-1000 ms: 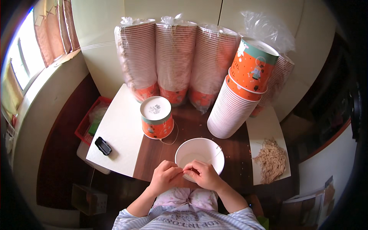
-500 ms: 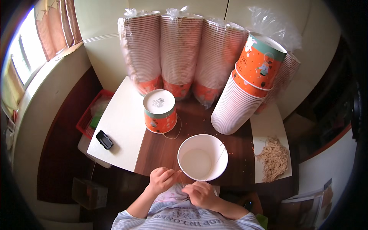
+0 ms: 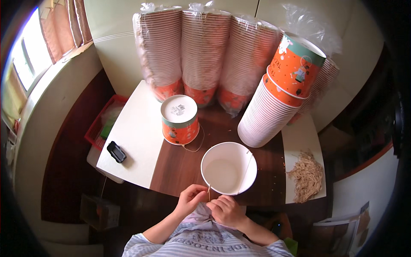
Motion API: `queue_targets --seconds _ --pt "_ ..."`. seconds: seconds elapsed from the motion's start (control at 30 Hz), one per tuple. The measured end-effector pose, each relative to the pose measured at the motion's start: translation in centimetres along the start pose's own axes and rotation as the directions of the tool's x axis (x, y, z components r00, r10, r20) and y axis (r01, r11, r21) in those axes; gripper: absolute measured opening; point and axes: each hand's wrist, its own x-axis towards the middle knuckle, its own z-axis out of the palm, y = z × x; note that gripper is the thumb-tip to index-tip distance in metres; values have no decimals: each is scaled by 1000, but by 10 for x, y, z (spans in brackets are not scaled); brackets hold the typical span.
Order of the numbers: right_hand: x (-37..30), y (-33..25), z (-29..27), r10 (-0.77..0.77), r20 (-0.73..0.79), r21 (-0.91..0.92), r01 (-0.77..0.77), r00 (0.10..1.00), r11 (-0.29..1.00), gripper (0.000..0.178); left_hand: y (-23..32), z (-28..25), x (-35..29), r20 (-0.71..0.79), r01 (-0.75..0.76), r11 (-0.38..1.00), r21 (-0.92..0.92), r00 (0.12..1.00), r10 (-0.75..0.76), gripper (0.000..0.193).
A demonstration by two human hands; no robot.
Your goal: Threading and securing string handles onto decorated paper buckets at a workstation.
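Note:
An open paper bucket (image 3: 211, 160), white inside, stands at the table's front edge before me. Beige string (image 3: 244, 172) passes through its right rim and runs down across the bucket to the near side. My left hand (image 3: 191, 200) is at the bucket's near left, thumb and fingers pinched at a short upright length of string beside the rim. Just right of it, my right hand (image 3: 225, 210) is closed, its fingertips pressed together at the lower end of that string. The exact grip of the right fingers is partly hidden.
An upside-down orange and green bucket (image 3: 180, 132) with a string loop stands behind to the left. A tall bucket stack (image 3: 267, 113) leans at right; bagged stacks (image 3: 203, 51) line the back. A string heap (image 3: 306, 176) lies right, a black plastic case (image 3: 116, 152) left.
My left hand has shifted right, closer to my right hand. The string between them now stands upright beside the rim. The whole view has shifted slightly.

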Motion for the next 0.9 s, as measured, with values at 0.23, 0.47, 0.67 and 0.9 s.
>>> queue_targets --seconds 0.23,0.47,0.67,0.9 --pt "-1 -2 2 -15 46 -66 18 999 998 22 -1 9 1 44 20 996 -88 999 -16 10" --pt "0 2 3 -64 11 -25 64 998 998 13 11 5 13 38 203 929 -309 979 -202 6" --pt "2 4 -1 -130 77 22 129 988 991 11 17 4 25 98 238 931 -278 971 -218 5" --pt "10 10 -3 -197 159 -8 200 968 980 10 20 -4 38 210 385 880 -278 918 -335 5"
